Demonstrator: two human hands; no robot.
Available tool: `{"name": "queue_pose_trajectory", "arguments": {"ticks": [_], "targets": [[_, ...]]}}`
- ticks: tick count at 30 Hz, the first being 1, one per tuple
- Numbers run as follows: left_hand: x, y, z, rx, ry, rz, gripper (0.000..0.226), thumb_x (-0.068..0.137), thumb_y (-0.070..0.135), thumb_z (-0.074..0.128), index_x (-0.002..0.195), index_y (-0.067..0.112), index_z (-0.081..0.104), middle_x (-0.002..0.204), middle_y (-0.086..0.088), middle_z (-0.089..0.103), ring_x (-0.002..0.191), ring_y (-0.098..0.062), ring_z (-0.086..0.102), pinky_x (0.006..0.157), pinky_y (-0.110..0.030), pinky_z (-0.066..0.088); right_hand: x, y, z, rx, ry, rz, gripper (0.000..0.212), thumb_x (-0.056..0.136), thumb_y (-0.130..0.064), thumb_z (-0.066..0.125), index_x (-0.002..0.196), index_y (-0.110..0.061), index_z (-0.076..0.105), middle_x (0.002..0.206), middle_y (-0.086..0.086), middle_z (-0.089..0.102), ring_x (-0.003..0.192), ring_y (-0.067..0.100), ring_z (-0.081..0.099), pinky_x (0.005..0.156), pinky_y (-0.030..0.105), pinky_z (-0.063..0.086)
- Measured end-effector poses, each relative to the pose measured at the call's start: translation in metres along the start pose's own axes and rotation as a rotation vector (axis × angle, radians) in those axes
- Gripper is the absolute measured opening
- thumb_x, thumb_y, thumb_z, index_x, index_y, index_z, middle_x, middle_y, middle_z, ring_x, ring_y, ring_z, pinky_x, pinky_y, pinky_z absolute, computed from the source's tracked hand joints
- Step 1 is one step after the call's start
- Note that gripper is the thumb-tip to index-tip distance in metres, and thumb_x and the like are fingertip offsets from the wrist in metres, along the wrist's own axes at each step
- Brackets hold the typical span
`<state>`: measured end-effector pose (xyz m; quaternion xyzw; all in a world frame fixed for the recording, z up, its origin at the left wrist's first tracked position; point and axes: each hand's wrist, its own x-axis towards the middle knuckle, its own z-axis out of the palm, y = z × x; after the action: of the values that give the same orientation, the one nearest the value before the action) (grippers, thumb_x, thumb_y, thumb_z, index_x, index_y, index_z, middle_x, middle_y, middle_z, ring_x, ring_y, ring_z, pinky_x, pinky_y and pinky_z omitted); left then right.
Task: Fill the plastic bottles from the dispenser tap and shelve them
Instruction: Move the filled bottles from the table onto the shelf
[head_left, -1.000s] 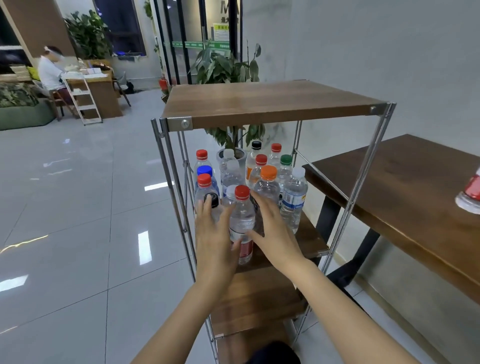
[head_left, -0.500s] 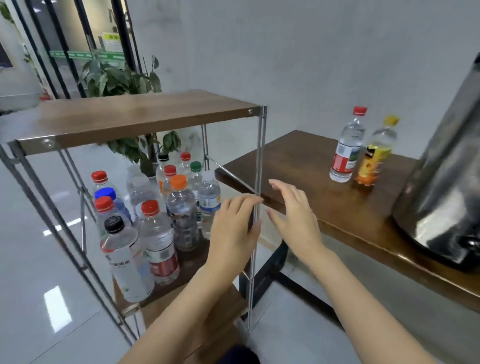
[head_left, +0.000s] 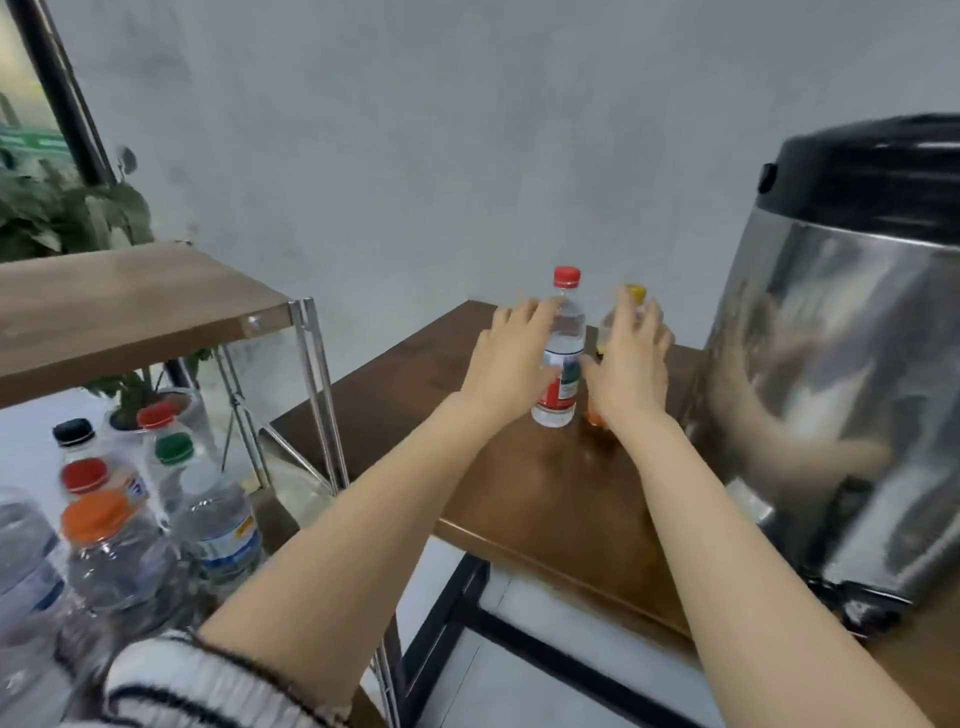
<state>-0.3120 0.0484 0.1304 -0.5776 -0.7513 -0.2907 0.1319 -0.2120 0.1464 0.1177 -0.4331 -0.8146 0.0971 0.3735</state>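
A big steel dispenser (head_left: 841, 395) with a black lid fills the right side, standing on a dark wooden table (head_left: 519, 493); its tap (head_left: 867, 608) sits low at the near right, blurred. To the left stands a metal-framed shelf unit (head_left: 156, 306) with a wooden top, and on its lower shelf a crowd of capped plastic bottles, among them an orange-capped bottle (head_left: 111, 540), a green-capped bottle (head_left: 176, 457) and a black-capped bottle (head_left: 75, 439). A leafy potted plant (head_left: 67, 213) shows at the far left behind the unit.

Both bare arms reach out across the table. The left hand (head_left: 511, 364) is spread, fingers apart, its palm against the left side of a red-capped bottle (head_left: 563, 353) that stands upright on the far part of the table. The right hand (head_left: 631, 364) is spread too, covering most of a yellow-capped bottle (head_left: 635, 293) just right of the red-capped one; whether it grips I cannot tell. A striped knit sleeve (head_left: 208, 680) bunches at the near left elbow.
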Motion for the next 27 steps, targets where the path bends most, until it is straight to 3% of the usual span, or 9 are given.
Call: {"name": "queue_pose_trajectory", "arguments": {"ticks": [2, 5, 8, 11, 15, 18, 21, 25, 27], "targets": [[0.033, 0.003, 0.009, 0.025, -0.058, -0.004, 0.081, 0.087, 0.018, 0.072, 0.154, 0.021, 0.026, 0.147, -0.010, 0.039, 0.128, -0.035, 0.041, 0.099, -0.048, 0.045, 0.023, 0.006, 0.005, -0.025, -0.007, 0.051, 0.085, 0.090, -0.003, 0.061, 0.153, -0.026, 0.010, 0.157, 0.013, 0.013, 0.132, 0.042, 0.029, 0.097, 0.047, 0.042], [0.072, 0.000, 0.020, 0.021, -0.088, -0.017, 0.094, 0.086, 0.016, 0.073, 0.158, 0.024, 0.013, 0.153, -0.014, 0.031, 0.131, -0.039, 0.040, 0.102, -0.049, 0.044, 0.046, 0.014, 0.016, -0.019, -0.065, 0.123, 0.085, 0.092, -0.004, 0.056, 0.154, -0.027, 0.003, 0.158, 0.015, 0.009, 0.133, 0.045, 0.029, 0.103, 0.050, 0.041], [0.096, -0.012, 0.033, -0.077, -0.141, -0.083, 0.101, 0.085, 0.018, 0.076, 0.159, 0.023, 0.007, 0.154, -0.013, 0.032, 0.132, -0.039, 0.039, 0.106, -0.051, 0.041, 0.054, 0.024, 0.029, 0.014, -0.124, 0.151, 0.075, 0.089, -0.010, 0.064, 0.149, -0.023, 0.021, 0.152, 0.014, 0.024, 0.127, 0.043, 0.040, 0.100, 0.049, 0.043], [0.105, -0.025, 0.050, -0.183, -0.152, -0.126, 0.104, 0.081, 0.017, 0.080, 0.158, 0.026, 0.012, 0.152, -0.011, 0.038, 0.134, -0.037, 0.042, 0.105, -0.053, 0.043, 0.050, 0.032, 0.045, 0.011, -0.111, 0.145, 0.058, 0.086, -0.006, 0.068, 0.134, -0.021, 0.038, 0.151, 0.008, 0.022, 0.118, 0.043, 0.048, 0.095, 0.049, 0.049], [0.105, -0.030, 0.065, -0.309, -0.101, -0.132, 0.103, 0.074, 0.007, 0.083, 0.154, 0.026, 0.021, 0.146, -0.010, 0.044, 0.127, -0.033, 0.050, 0.102, -0.048, 0.047, 0.055, 0.032, 0.051, 0.100, 0.007, 0.146, 0.075, 0.089, -0.008, 0.062, 0.145, -0.032, 0.017, 0.140, 0.008, 0.032, 0.105, 0.040, 0.052, 0.089, 0.051, 0.049], [0.103, -0.028, 0.070, -0.390, -0.113, -0.120, 0.106, 0.073, 0.000, 0.082, 0.153, 0.025, 0.017, 0.135, -0.016, 0.049, 0.113, -0.034, 0.056, 0.092, -0.040, 0.051, 0.061, 0.031, 0.048, 0.083, 0.022, 0.199, 0.088, 0.097, -0.019, 0.057, 0.153, -0.039, -0.007, 0.133, 0.009, 0.032, 0.092, 0.029, 0.045, 0.084, 0.043, 0.049], [0.100, -0.028, 0.071, -0.456, -0.119, -0.126, 0.106, 0.073, -0.004, 0.079, 0.153, 0.025, 0.016, 0.123, -0.016, 0.056, 0.102, -0.032, 0.060, 0.083, -0.037, 0.053, 0.057, 0.031, 0.046, 0.072, -0.018, 0.240, 0.082, 0.094, -0.016, 0.060, 0.152, -0.037, 0.005, 0.132, 0.013, 0.028, 0.100, 0.034, 0.042, 0.086, 0.046, 0.051], [0.095, -0.027, 0.072, -0.482, -0.084, -0.109, 0.105, 0.071, -0.002, 0.081, 0.151, 0.026, 0.019, 0.133, -0.015, 0.047, 0.108, -0.031, 0.056, 0.085, -0.035, 0.050, 0.058, 0.028, 0.047, 0.141, 0.033, 0.206, 0.066, 0.093, -0.016, 0.059, 0.144, -0.031, 0.019, 0.150, 0.014, 0.020, 0.116, 0.040, 0.042, 0.087, 0.050, 0.051], [0.092, -0.027, 0.072, -0.498, -0.070, -0.102, 0.104, 0.071, 0.000, 0.082, 0.150, 0.027, 0.021, 0.133, -0.015, 0.046, 0.109, -0.031, 0.056, 0.087, -0.037, 0.052, 0.059, 0.027, 0.048, 0.223, 0.056, 0.163, 0.062, 0.093, -0.013, 0.058, 0.140, -0.027, 0.020, 0.140, 0.012, 0.037, 0.111, 0.038, 0.050, 0.085, 0.047, 0.050]]}}
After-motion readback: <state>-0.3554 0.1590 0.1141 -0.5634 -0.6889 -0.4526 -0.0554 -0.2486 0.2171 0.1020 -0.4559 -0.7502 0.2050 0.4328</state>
